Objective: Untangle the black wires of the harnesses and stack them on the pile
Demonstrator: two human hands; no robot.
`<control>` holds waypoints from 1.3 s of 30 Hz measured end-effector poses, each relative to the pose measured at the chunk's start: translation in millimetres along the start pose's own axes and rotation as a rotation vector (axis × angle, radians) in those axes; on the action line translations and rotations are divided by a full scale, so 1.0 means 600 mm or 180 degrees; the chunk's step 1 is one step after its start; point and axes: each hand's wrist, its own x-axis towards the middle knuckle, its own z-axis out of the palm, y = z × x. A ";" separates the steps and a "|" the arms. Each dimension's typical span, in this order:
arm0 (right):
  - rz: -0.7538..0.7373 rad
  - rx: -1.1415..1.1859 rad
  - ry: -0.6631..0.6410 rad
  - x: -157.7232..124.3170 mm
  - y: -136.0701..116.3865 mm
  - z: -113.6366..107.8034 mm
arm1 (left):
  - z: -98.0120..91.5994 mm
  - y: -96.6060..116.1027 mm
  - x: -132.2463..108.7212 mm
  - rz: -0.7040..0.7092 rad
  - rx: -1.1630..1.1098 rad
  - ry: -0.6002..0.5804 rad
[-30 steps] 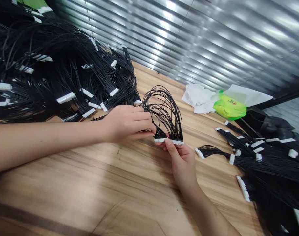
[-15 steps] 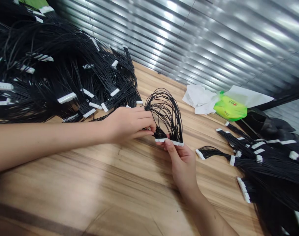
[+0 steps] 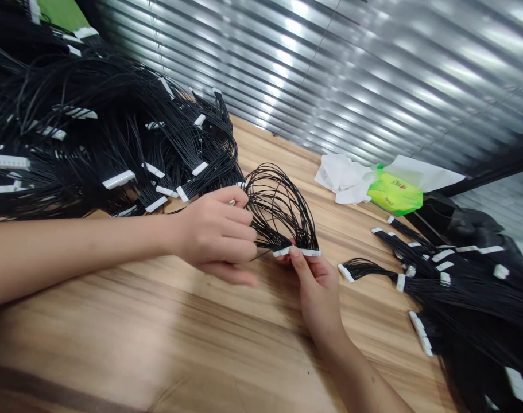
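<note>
A harness of thin black wires (image 3: 278,206) arches up in loops above the wooden table (image 3: 115,332). Its two white multi-pin connectors (image 3: 298,252) sit side by side at the bottom of the loops. My right hand (image 3: 317,292) pinches these connectors between thumb and fingers. My left hand (image 3: 213,235) is curled against the left side of the loops, its fingertips among the wires. What those fingers hold is partly hidden.
A large heap of black wire harnesses with white connectors (image 3: 93,137) lies at the left. Another heap (image 3: 468,292) lies at the right. Behind stand white tissue (image 3: 341,180), a green bag (image 3: 394,194), a black bag (image 3: 463,221) and a ribbed metal wall (image 3: 330,74).
My left hand has drawn back leftward, and its fingers are curled lower against the wires. My right hand stays on the connectors. The whole view has shifted slightly.
</note>
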 end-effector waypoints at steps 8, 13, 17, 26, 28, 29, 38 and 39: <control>0.0115 0.0720 0.0171 0.004 0.012 -0.009 | -0.019 -0.055 -0.016 -0.0103 -0.0203 0.0334; -0.0001 0.0713 0.0023 -0.001 0.009 -0.009 | -0.006 -0.076 -0.031 -0.0724 -0.0189 0.0832; -0.0092 0.0612 -0.0074 -0.004 0.010 -0.008 | 0.008 -0.074 -0.035 -0.0831 -0.0208 0.1209; -0.0072 0.0238 -0.0473 -0.012 0.000 -0.008 | 0.005 -0.046 -0.013 -0.2462 -0.1345 0.1489; -0.0055 0.0230 -0.0519 -0.011 -0.001 -0.007 | 0.002 -0.040 -0.012 -0.2646 -0.1419 0.1052; -0.0040 0.0253 -0.0542 -0.011 -0.002 -0.007 | 0.001 -0.038 -0.010 -0.2609 -0.1318 0.0860; 0.0224 0.0278 -0.0923 -0.006 -0.009 -0.008 | 0.015 -0.039 -0.014 -0.1766 -0.1029 0.0141; 0.0250 0.0269 -0.0941 -0.006 -0.009 -0.008 | 0.017 -0.038 -0.017 -0.1610 -0.1015 0.0047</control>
